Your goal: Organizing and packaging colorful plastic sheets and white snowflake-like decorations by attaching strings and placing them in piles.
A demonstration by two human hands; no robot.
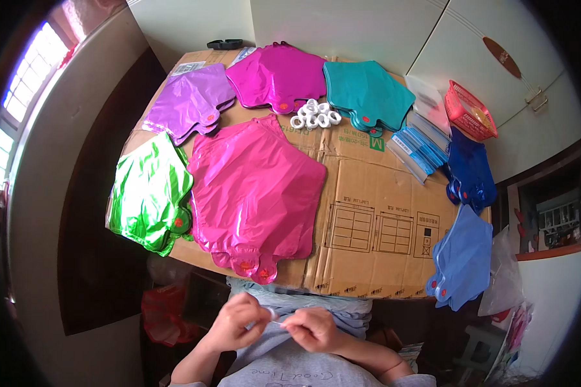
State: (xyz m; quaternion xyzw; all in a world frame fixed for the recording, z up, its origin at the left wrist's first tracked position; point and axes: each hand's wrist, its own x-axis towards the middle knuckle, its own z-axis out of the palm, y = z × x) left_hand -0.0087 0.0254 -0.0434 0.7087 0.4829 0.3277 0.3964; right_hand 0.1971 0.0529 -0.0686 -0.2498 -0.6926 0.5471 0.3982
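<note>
Above my lap, at the near edge of the cardboard, my left hand (241, 321) is closed around a small white ribbon roll (272, 313). A thin white strand runs from the roll to my right hand (314, 329), whose fingers pinch its end. Just beyond my hands lies a stack of flat pink foil balloons (258, 187) with red dots on their tabs. A small heap of similar white rolls (315, 115) sits farther off, at the middle of the cardboard's back part.
Around the cardboard sheet (361, 187) lie flat foil balloons: green (150, 193), lilac (190, 100), magenta (277, 74), teal (368, 93), dark blue (471, 169) and light blue (461, 258). Blue-and-white packets (419, 147) and a red basket (470, 109) stand at right. White cabinets (342, 29) close the back.
</note>
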